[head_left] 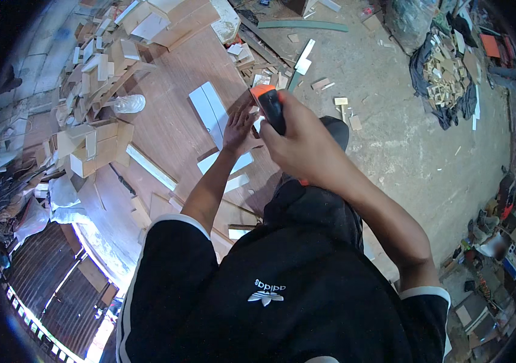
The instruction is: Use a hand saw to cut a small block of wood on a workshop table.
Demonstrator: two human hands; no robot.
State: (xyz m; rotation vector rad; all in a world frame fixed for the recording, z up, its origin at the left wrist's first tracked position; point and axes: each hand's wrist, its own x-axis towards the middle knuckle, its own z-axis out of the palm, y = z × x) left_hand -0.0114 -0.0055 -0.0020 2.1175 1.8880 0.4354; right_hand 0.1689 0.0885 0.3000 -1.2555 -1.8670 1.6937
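My right hand point(300, 142) is closed round the black grip of an orange-and-black handled tool point(275, 109); its working end is hidden from me. Just to the left, my left hand point(241, 132) is bent with its fingers round a small white piece of board point(258, 124), close to the tool. Beyond that hand a long white panel point(205, 109), with a line along it, lies on the brown wood-grain surface point(170, 100). Below the hand, partly covered by my forearm, is another white panel point(241, 163), with a narrow white strip point(236, 183) nearer to me.
Cardboard boxes point(101, 145) and stacked wooden pieces point(103, 63) crowd the left side, near a clear plastic container point(129, 104). A white-edged strip point(152, 167) lies closer. Offcuts point(321, 85) litter the concrete floor point(403, 163); a dark sack of scraps point(445, 75) stands far right.
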